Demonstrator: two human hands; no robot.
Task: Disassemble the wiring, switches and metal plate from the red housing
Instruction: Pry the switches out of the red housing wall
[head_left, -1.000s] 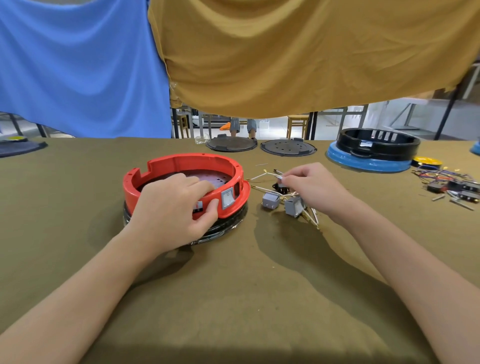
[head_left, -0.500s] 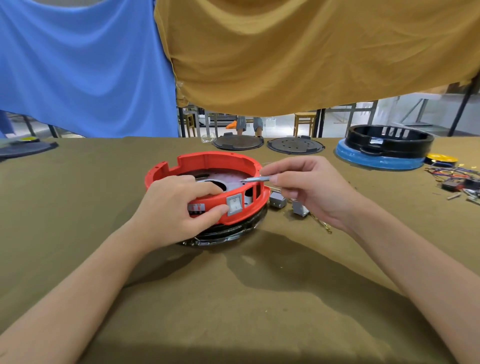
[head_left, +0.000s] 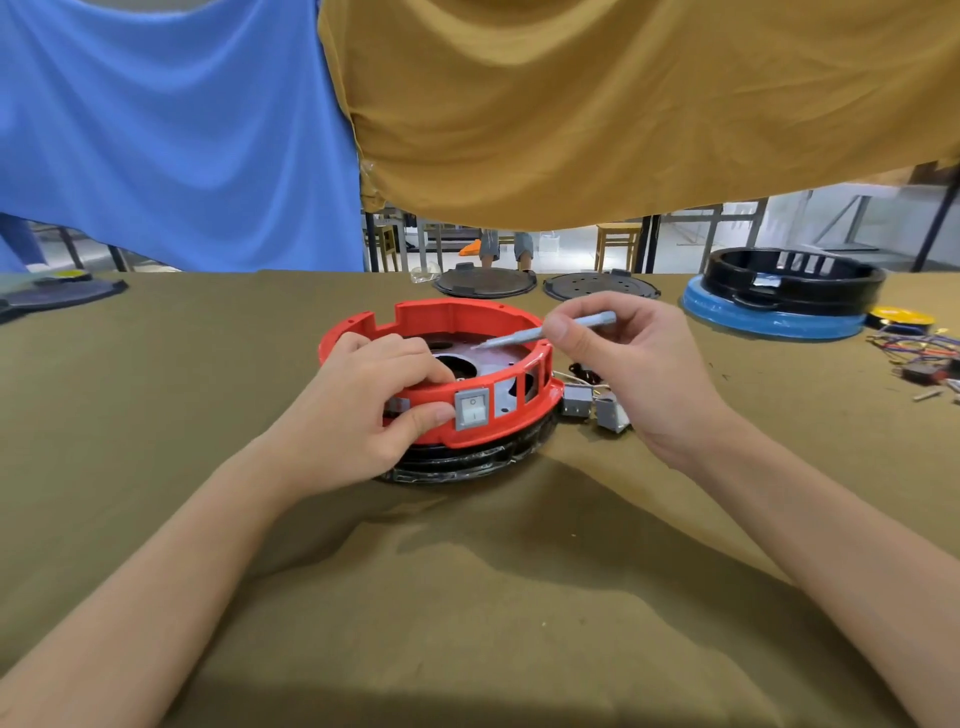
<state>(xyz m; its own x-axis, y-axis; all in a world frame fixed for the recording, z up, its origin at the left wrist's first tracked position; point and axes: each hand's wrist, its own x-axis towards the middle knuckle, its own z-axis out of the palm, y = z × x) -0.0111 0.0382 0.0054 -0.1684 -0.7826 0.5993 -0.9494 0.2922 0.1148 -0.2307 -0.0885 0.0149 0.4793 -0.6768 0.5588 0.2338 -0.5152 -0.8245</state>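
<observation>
Item 1: red housing (head_left: 436, 317), round and open-topped, which I see at table centre on a black ringed base (head_left: 467, 460).

Item 2: metal plate (head_left: 493, 358), seated inside the housing.

Item 3: grey rocker switch (head_left: 471, 409), fitted in the housing's wall at 6 o'clock; the window slots toward 4 o'clock look vacant.

Item 4: left hand (head_left: 363, 410), gripping the housing's rim at 7 o'clock, fingers curled over the inside, thumb pressed on the outer wall beside the switch.

Item 5: right hand (head_left: 639, 364), at 3 o'clock of the housing, pinching a slim grey screwdriver (head_left: 545, 332); its tip points down onto the plate.

Item 6: loose grey switches (head_left: 597, 408) with wire leads, lying on the olive table cloth (head_left: 467, 597) just beside the housing at 3 o'clock.

Item 7: black housing on a blue base (head_left: 779, 296), far at 2 o'clock.

Item 8: two dark round lids (head_left: 545, 285), at 12 o'clock.
</observation>
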